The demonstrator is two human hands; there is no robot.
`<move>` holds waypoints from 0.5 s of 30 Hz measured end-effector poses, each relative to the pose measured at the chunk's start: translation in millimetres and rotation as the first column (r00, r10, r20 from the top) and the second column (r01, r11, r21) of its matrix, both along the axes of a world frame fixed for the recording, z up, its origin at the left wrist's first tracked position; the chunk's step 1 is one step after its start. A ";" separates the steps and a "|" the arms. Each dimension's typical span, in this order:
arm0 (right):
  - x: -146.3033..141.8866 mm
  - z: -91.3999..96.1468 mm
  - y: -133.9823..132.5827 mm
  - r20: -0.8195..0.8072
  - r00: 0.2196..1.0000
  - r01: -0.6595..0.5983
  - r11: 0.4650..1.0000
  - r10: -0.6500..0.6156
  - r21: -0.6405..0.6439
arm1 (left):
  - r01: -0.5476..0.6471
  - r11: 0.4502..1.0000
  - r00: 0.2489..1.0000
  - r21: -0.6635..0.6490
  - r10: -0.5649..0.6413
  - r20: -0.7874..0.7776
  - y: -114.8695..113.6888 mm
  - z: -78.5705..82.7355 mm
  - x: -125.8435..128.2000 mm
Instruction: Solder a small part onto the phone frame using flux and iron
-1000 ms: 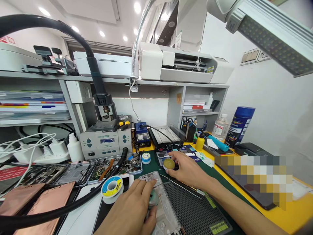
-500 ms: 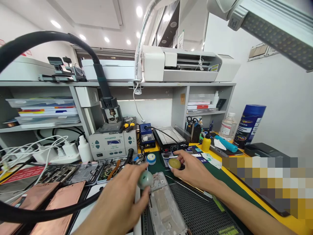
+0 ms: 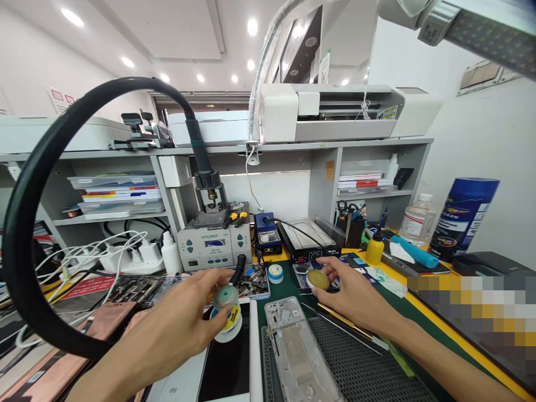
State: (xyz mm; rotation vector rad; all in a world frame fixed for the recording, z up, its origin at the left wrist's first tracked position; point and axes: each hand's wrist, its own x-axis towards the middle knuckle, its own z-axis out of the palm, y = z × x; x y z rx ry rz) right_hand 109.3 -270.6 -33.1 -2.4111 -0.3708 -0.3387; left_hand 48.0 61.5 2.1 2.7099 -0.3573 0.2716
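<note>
My left hand has its thumb and fingers closed round a small greenish, round, translucent piece with a dark spot in its middle. Just below that piece is a white spool with a yellow label, over the dark screen of a white-edged device. My right hand grips the rim of a small round tin of amber paste, its open top facing up. Between the hands, nearer to me, a bare phone frame lies on a black perforated mat.
A blue-and-white round tub stands between the hands. Tweezers lie near my right wrist. Behind are a hot-air station with a looping black hose, a heating plate and a yellow bottle. Copper-coloured panels lie left.
My left hand has moved left with the greenish piece, which is now above the yellow-labelled spool. My right hand still holds the tin. The whole view has shifted, showing more on the left.
</note>
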 end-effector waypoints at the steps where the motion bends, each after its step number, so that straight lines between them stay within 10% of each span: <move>1: 0.0 0.0 -0.1 0.001 1.000 -0.002 1.000 0.002 0.002 | 0.003 1.000 1.000 0.001 -0.003 -0.005 -0.2 -0.8 0.3; 15: -1.7 -4.4 2.5 0.049 0.997 -0.064 0.998 0.064 -0.001 | 0.127 0.992 0.992 -0.022 -0.127 0.018 -39.3 5.7 31.8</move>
